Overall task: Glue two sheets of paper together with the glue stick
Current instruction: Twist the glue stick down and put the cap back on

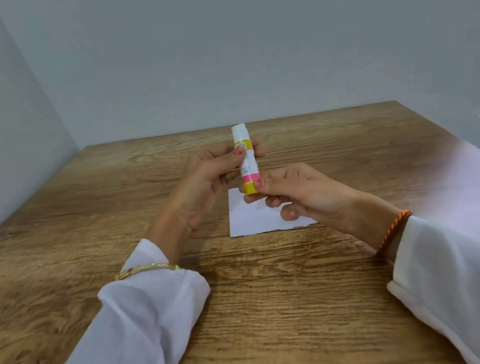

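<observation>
left hand (212,173) gripped upright glue stick (246,158) round its middle | right hand (294,191) pinched its yellow base | white paper (257,217) lay flat on wooden table (253,306) beneath

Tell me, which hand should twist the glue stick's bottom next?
Probably the right hand: it already pinches the yellow base of the glue stick, while the left hand grips its body.

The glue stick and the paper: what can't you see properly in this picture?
Head view, the only one:
- Glue stick: label print too small to read; left hand fingers cover part of it.
- Its yellow base: right hand pinches it, so twisting can't be told.
- Paper: the hands hide part; one sheet or two can't be told.
</observation>
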